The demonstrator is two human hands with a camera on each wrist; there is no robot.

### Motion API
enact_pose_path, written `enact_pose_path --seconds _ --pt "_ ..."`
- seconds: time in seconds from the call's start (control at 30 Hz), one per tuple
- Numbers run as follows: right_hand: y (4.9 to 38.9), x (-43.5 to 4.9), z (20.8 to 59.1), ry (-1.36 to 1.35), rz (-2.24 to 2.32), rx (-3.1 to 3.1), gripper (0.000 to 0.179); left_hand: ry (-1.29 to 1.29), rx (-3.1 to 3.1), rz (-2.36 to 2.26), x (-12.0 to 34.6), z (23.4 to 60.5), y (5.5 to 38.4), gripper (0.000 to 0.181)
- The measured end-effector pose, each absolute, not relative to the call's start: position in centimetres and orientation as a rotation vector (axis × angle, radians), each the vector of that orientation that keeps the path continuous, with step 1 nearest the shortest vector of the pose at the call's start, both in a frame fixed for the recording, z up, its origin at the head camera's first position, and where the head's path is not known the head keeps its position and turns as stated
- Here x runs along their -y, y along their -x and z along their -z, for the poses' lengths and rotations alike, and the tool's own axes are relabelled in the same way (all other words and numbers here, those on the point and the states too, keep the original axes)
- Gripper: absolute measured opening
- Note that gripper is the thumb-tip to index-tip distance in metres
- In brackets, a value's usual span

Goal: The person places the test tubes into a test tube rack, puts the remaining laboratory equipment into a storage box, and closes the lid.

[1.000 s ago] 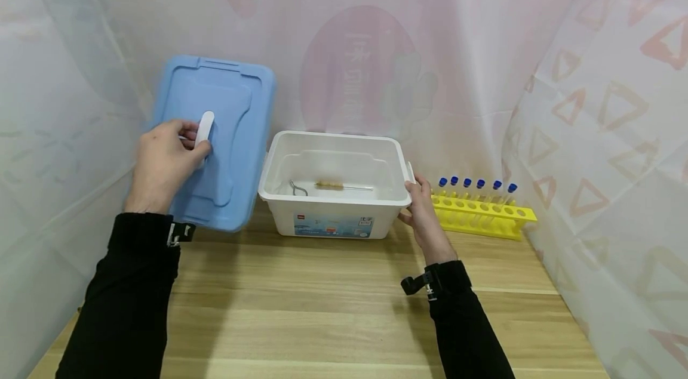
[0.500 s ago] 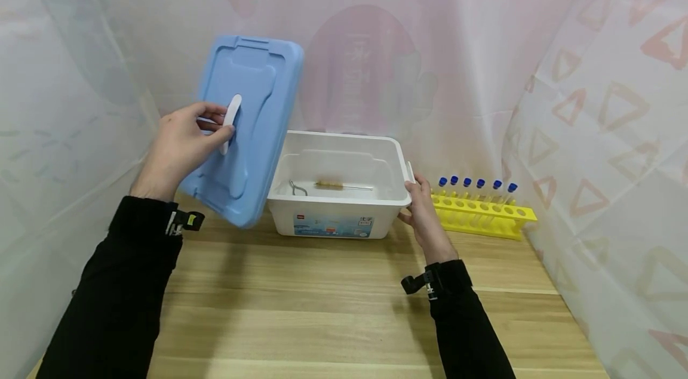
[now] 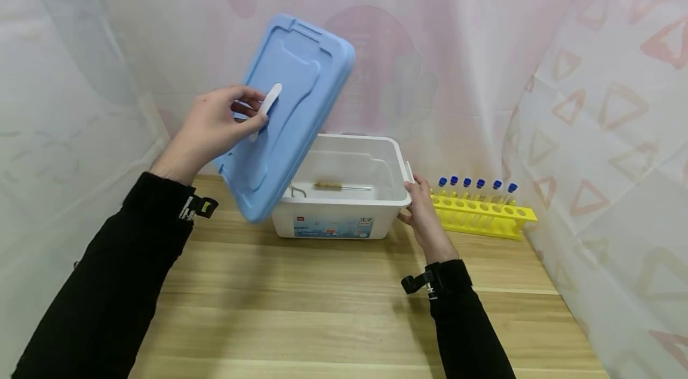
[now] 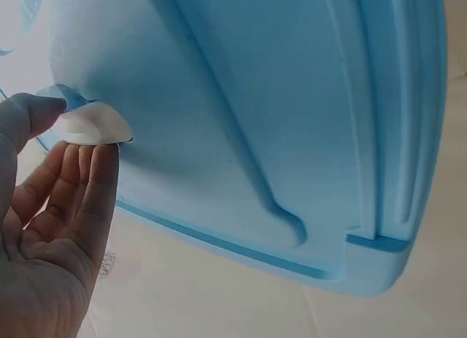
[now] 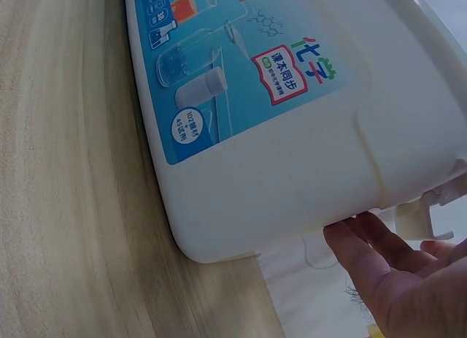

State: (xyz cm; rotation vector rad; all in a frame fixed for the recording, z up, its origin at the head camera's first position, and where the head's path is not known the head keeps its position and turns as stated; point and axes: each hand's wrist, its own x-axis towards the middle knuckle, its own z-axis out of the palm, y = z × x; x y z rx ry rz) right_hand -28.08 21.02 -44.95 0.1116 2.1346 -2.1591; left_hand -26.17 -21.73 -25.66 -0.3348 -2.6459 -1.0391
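My left hand [image 3: 217,122] pinches the white handle [image 3: 269,98] of a light blue lid [image 3: 295,80]. The lid is tilted in the air, above and in front of the left part of a white storage box [image 3: 344,202]. In the left wrist view, thumb and fingers [image 4: 95,177] meet the handle from both sides. My right hand [image 3: 424,218] holds the box's right end, just below the rim and beside a white latch [image 5: 416,217]. Inside the box lie a brush [image 3: 329,186] and a bent metal piece [image 3: 295,190], partly hidden by the lid.
A yellow test-tube rack [image 3: 478,218] with several blue-capped tubes [image 3: 467,182] stands right of the box, close to my right hand. Below is a wooden table [image 3: 322,301]. Printed white curtains [image 3: 457,39] close off the back and sides.
My left hand has carried the lid rightward and up, tilting it more, so it now covers the box's left part from view. The right hand and the box have stayed in place.
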Motion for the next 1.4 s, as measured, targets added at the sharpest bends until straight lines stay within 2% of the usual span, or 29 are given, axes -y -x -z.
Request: enact_pose_path --seconds 0.43,0.9,1.4 --pt "28.2 -21.0 44.6 -0.152 2.131 -2.129 0.075 0.677 2.697 0.994 17.7 24.6 28.7 0.038" --pt "27.8 -21.3 44.8 -0.099 2.102 -2.162 0.075 0.842 2.802 1.001 15.4 25.3 31.3 0.042" --pt "27.6 -21.4 45.2 -0.068 2.113 -2.175 0.077 0.889 2.840 0.918 14.7 26.5 33.3 0.041"
